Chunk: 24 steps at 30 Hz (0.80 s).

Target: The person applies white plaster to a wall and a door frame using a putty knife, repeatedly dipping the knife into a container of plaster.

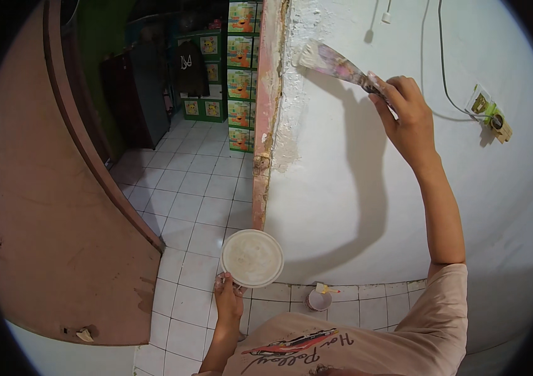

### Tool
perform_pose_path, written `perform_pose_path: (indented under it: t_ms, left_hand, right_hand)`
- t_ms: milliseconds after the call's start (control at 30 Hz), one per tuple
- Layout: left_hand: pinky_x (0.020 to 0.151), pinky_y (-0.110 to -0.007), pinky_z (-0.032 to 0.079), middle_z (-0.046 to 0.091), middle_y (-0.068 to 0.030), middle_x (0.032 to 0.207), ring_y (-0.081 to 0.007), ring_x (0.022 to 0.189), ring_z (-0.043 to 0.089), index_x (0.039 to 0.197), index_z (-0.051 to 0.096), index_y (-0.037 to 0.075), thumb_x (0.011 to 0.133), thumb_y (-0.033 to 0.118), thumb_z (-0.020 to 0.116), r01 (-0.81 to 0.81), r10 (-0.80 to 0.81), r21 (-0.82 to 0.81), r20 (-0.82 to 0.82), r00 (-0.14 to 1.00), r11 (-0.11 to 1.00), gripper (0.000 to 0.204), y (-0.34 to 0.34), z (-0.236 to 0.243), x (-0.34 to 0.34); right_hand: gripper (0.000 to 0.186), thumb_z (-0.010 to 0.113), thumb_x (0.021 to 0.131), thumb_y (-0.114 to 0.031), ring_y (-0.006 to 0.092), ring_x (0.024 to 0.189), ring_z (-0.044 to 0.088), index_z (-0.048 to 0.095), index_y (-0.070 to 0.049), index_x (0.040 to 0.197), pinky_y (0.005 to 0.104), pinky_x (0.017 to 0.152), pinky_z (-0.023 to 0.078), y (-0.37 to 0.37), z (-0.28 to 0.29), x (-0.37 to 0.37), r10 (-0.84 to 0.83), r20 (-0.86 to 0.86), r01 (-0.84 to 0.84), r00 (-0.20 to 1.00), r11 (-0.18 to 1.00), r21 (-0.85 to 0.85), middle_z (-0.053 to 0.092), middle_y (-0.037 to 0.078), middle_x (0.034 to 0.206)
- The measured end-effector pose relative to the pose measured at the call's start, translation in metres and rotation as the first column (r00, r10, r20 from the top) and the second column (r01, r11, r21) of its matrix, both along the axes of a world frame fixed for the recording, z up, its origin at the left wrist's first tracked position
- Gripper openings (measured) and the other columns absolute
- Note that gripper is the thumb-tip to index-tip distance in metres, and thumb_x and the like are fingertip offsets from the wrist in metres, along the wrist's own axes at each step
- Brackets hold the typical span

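"Checking print 1st: what's on show?"

"Stacked boxes (240, 81), upper ctr, green & white w/ orange cartoon figs; the small print's too fine to read. Just left of them, a dark jacket (191, 74) w/ a white letter-like mark. Bottom ctr, the wearer's pinkish shirt (367, 351) has dark script, upside down in view, next to a red-and-black graphic."

"OK. Scraper?"

"Upper ctr, right of the boxes: scraper (340, 67) on a slant, blade end to upper left. Blade's broad & flat, white paste caked at the tip, pinkish-purple & grey smears farther back. Tip's at the rough white strip (288, 125) beside the pink door post (259, 194); can't tell if it's touching."

"Fingers?"

"Right hand (410, 109), upper right: clenched round the scraper's handle, one fingertip reaching twd the blade. Left hand (230, 301), lower ctr-left: grasping a round lid (253, 258) by its lower-left edge, some fingers partly hidden."

"Lid's look?"

"Off-white w/ a raised rim, dull beige smudges over the face. Sits lower ctr, well apart from the scraper."

"Anything nearby?"

"Small tub (319, 302) on the tiled floor (191, 225), lower ctr, w/ a yellow, white & red item at its rim, kind unclear."
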<state>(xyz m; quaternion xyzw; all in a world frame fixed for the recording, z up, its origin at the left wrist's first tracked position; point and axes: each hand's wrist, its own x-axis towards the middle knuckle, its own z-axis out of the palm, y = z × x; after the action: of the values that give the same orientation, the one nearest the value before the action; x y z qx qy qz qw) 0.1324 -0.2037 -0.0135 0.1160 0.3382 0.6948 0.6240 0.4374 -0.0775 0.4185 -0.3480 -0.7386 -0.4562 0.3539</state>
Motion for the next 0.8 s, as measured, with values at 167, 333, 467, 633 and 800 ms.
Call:
perform_pose_path:
  t_ms: [167,333,467,633,800]
  left_hand:
    - [0.085,-0.046,0.061,0.066,-0.0099,0.11,-0.0236,0.098,0.068,0.107,0.049,0.013,0.105,0.016,0.053,0.01,-0.01,-0.007,-0.008,1.0,1.0,0.005,0.003,-0.003,0.001]
    - [0.086,-0.047,0.061,0.066,-0.0098,0.111,-0.0236,0.101,0.068,0.107,0.05,0.013,0.104,0.016,0.053,0.0,0.0,0.014,0.007,1.0,1.0,0.005,0.002,-0.002,-0.001]
    - [0.077,-0.039,0.061,0.065,-0.003,0.1,-0.0158,0.089,0.067,0.107,0.05,0.014,0.103,0.02,0.06,-0.015,0.015,0.009,0.001,1.0,1.0,0.012,0.001,0.002,0.0]
    - [0.077,-0.039,0.061,0.065,-0.0035,0.1,-0.0164,0.089,0.067,0.106,0.05,0.013,0.103,0.018,0.059,0.015,-0.015,0.02,-0.009,1.0,1.0,0.01,0.004,0.004,0.0]
    - [0.078,-0.041,0.061,0.065,-0.0032,0.101,-0.0165,0.089,0.067,0.106,0.051,0.013,0.104,0.02,0.058,0.003,-0.003,0.008,-0.011,1.0,1.0,0.01,-0.002,0.004,-0.004]
  right_hand:
    - [0.034,0.074,0.084,-0.007,0.0224,0.08,0.056,0.069,-0.011,0.118,0.036,0.061,0.049,0.01,-0.004,-0.017,0.007,0.025,-0.007,1.0,1.0,0.004,0.057,0.003,0.089]
    - [0.032,0.073,0.085,-0.007,0.0234,0.081,0.057,0.068,-0.008,0.117,0.0367,0.061,0.049,-0.008,-0.036,-0.004,-0.017,-0.074,0.011,0.997,0.997,-0.07,0.057,0.005,0.09]
    - [0.032,0.073,0.086,-0.008,0.0253,0.082,0.058,0.067,-0.005,0.117,0.0373,0.062,0.05,-0.004,-0.045,-0.021,0.076,-0.166,-0.082,0.983,0.996,-0.027,0.058,0.007,0.09]
    - [0.032,0.069,0.09,-0.01,0.0297,0.065,0.062,0.062,-0.001,0.12,0.0402,0.057,0.05,0.007,-0.063,-0.047,0.054,-0.283,-0.093,0.958,0.988,-0.126,0.056,0.013,0.091]
    - [0.031,0.067,0.092,-0.009,0.0305,0.062,0.062,0.061,0.002,0.12,0.0402,0.053,0.051,-0.002,-0.098,-0.047,0.075,-0.36,-0.151,0.93,0.971,-0.187,0.056,0.014,0.092]
